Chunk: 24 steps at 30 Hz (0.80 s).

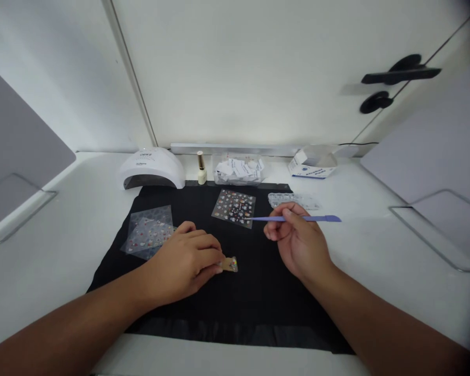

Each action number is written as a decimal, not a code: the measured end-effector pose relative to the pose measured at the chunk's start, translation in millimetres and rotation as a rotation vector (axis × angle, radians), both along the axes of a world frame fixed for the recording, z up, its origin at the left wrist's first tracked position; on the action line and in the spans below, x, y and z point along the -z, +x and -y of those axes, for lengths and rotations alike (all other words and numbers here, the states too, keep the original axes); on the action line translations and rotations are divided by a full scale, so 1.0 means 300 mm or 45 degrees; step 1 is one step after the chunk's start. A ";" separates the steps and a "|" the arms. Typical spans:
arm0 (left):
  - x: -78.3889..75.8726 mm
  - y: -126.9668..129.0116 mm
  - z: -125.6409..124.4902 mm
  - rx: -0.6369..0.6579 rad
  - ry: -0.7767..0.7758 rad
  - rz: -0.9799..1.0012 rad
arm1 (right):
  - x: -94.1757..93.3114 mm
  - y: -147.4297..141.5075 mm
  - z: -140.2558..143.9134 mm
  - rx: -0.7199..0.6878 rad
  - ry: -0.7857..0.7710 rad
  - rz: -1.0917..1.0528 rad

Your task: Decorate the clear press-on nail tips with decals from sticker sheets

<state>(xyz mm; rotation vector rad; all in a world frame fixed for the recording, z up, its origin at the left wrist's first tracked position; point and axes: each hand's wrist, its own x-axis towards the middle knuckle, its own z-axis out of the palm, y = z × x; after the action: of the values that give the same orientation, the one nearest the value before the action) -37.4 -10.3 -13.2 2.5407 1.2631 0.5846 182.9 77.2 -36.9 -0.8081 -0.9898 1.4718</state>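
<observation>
My left hand (191, 256) is closed on a small flat tan piece (229, 265) over the black mat (258, 292). Colourful bits show at the piece's right end; the rest is hidden by my fingers. In a pinch, my right hand (297, 235) holds a thin purple nail tool (317, 218), its flat end to the right. Its fine tip points left and reaches the lower right part of a clear sticker sheet (233, 206) with small pale and red designs. More clear sticker sheets (147, 230) lie overlapping beside my left hand, partly covered by it.
Along the back stand a white nail lamp (152, 164), a polish bottle (201, 168), a clear container of white packets (238, 171) and an opened white-and-blue box (314, 162). A clear case (292, 200) sits behind my right hand. Wire stands (434, 237) flank the white table (376, 235).
</observation>
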 end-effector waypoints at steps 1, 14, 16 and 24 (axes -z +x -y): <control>0.002 0.000 0.001 -0.005 0.006 0.010 | -0.001 0.003 -0.006 0.010 0.016 0.004; 0.015 -0.004 -0.004 -0.009 0.107 0.068 | 0.019 0.011 -0.029 -0.007 0.144 0.119; 0.014 -0.004 -0.003 -0.009 0.095 0.056 | 0.019 0.011 -0.028 -0.019 0.148 0.129; 0.008 -0.007 -0.001 0.001 0.071 -0.001 | 0.021 0.011 -0.023 -0.021 0.214 0.184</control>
<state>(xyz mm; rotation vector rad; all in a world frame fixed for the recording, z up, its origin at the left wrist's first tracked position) -39.5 -9.9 -15.6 2.5869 1.2632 0.6275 186.1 84.2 -43.2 -0.7938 -1.2145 1.3379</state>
